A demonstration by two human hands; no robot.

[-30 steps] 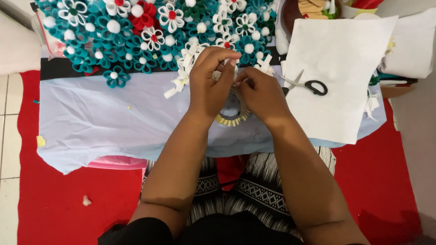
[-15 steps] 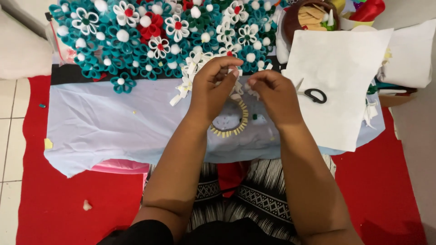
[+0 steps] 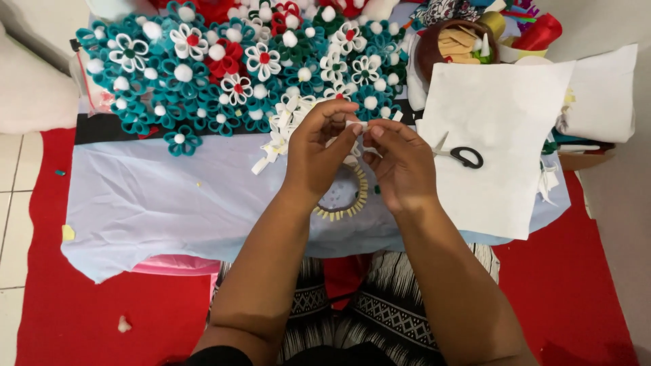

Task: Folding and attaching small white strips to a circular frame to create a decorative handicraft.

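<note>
Pinching a small white strip [image 3: 357,126], both hands' grip, left hand [image 3: 319,156], right hand [image 3: 401,166], lower in view than before.

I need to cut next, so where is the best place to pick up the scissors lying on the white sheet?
Take the scissors by the black loop handles, coming from the right, probably with the right hand. They lie flat on the white paper sheet, handles pointing right and clear of clutter, while the pale blades point left toward the hands.
</note>
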